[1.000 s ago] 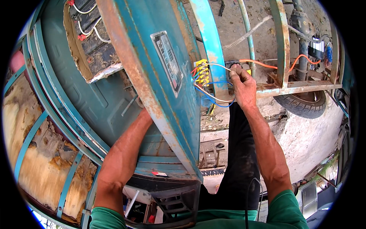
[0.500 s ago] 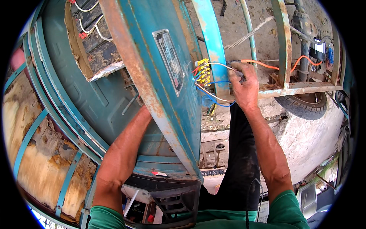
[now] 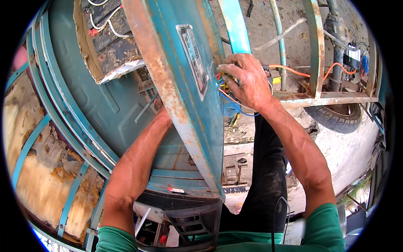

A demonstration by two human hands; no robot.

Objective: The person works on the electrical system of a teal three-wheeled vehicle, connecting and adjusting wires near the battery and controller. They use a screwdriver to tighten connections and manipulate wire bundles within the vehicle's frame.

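Observation:
My right hand (image 3: 247,82) is over the yellow terminal block beside the teal metal panel (image 3: 184,101), covering most of it. Its fingers are curled, fingertips at the panel's side by the red and green wires (image 3: 218,77). What they grip is hidden. Blue wires (image 3: 238,110) and a white wire loop out below this hand. My left hand (image 3: 158,105) reaches behind the rusty-edged panel; only its wrist side shows and its fingers are hidden. A thin metal rod (image 3: 146,110) lies close to it.
Batteries with white leads (image 3: 115,46) sit at upper left in the teal body. A rusty frame (image 3: 323,100) carries an orange cable (image 3: 294,71) on the right, above a tyre (image 3: 338,117). A black vented plastic part (image 3: 191,224) is near my lap.
My right hand has moved left from the white wire's end to the terminal block, now covering it. My left hand stays behind the panel. The view has shifted slightly.

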